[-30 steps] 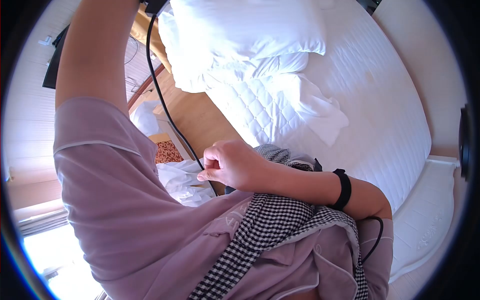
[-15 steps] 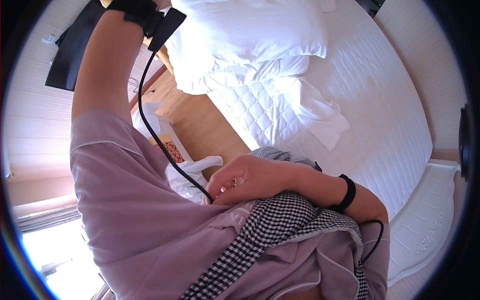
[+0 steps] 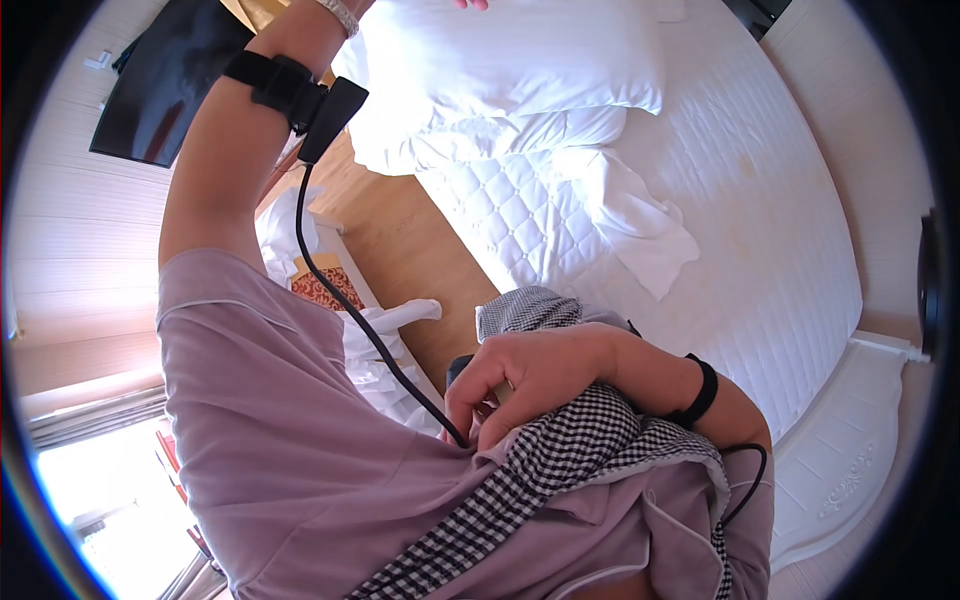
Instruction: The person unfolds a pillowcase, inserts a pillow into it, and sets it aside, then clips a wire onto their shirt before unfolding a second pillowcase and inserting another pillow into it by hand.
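Observation:
My left arm stretches up the left side, with a black strap and device [image 3: 335, 115] on the forearm. My left hand [image 3: 470, 4] is mostly cut off by the top edge. Only a few fingertips show, stretched out above the white pillow [image 3: 530, 60]. My right hand [image 3: 535, 375] is bent in at my chest, its fingers closed in a pinch. At its fingertips a black cable [image 3: 345, 325] from the left device meets the front of my mauve shirt [image 3: 300, 430]. A black-and-white checked strap [image 3: 480, 520] crosses below this hand.
A bed with a white quilted mattress cover [image 3: 770, 240] and a crumpled white cloth [image 3: 645, 225] lies ahead. Its white carved headboard [image 3: 850, 470] stands at right. A dark television [image 3: 165, 85] hangs on the left wall. White linen [image 3: 390, 315] lies near the wooden floor [image 3: 400, 245].
My left forearm has shifted down and right, bringing the bracelet and fingertips into view. My right hand has moved slightly right and down, and the cable's lower end with it.

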A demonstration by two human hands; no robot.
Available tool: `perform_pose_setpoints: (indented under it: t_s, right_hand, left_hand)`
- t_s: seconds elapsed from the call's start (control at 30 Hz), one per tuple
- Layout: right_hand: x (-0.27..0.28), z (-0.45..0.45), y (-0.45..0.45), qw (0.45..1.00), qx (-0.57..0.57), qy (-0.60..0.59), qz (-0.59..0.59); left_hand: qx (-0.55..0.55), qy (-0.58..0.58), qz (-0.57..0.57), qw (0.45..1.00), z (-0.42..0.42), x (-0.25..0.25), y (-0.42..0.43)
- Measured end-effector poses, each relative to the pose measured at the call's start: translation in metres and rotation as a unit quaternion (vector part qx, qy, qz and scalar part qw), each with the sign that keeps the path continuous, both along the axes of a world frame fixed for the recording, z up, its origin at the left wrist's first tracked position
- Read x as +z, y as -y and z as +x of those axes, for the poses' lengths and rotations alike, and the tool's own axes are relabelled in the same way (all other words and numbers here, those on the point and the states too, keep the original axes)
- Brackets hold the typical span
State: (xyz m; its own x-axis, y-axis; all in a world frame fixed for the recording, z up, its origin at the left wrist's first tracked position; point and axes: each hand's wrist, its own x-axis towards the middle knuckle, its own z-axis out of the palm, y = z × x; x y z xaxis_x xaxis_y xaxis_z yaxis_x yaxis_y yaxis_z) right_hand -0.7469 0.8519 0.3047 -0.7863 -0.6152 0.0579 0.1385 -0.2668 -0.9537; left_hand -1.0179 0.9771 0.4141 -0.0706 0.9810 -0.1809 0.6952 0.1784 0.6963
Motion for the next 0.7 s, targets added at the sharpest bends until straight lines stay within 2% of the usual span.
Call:
perform_pose_setpoints:
  t_s: [0.27, 0.3, 0.33, 0.37, 0.43, 0.5, 0.57, 0.6, 0.63, 0.7]
  right_hand:
    - [0.002, 0.007, -0.001, 0.997, -0.044, -0.057, 0.016]
    - [0.003, 0.01, 0.0, 0.994, -0.104, -0.008, 0.027]
    - [0.006, 0.008, 0.0, 0.985, -0.162, 0.043, 0.038]
    - [0.004, 0.008, -0.001, 0.985, -0.163, 0.043, 0.037]
    - [-0.002, 0.008, -0.004, 0.97, -0.223, 0.014, 0.09]
    - [-0.009, 0.012, 0.0, 0.963, -0.261, 0.046, 0.056]
    - [-0.01, 0.014, 0.001, 0.952, -0.297, 0.075, 0.022]
    - [-0.009, 0.016, 0.001, 0.949, -0.304, 0.09, 0.006]
    - [-0.007, 0.016, 0.002, 0.946, -0.308, 0.104, -0.009]
    - [-0.007, 0.015, 0.005, 0.947, -0.301, 0.105, -0.027]
  left_hand:
    - [-0.005, 0.017, -0.037, 0.999, 0.018, -0.009, 0.01]
    - [-0.006, 0.018, -0.038, 0.999, 0.017, -0.018, 0.012]
    - [-0.052, -0.004, -0.021, 0.998, 0.01, -0.036, 0.014]
    - [-0.098, -0.029, -0.003, 0.995, 0.009, -0.046, 0.015]
    - [-0.116, 0.061, -0.096, 0.987, 0.024, -0.055, 0.035]
    - [-0.169, 0.092, -0.228, 0.954, 0.043, -0.057, 0.062]
    - [-0.264, 0.084, -0.42, 0.864, 0.057, -0.056, 0.088]
    - [-0.311, 0.147, -0.475, 0.81, 0.067, -0.057, 0.112]
    - [-0.311, 0.174, -0.499, 0.79, 0.071, -0.057, 0.123]
    - [-0.319, 0.176, -0.501, 0.785, 0.082, -0.051, 0.141]
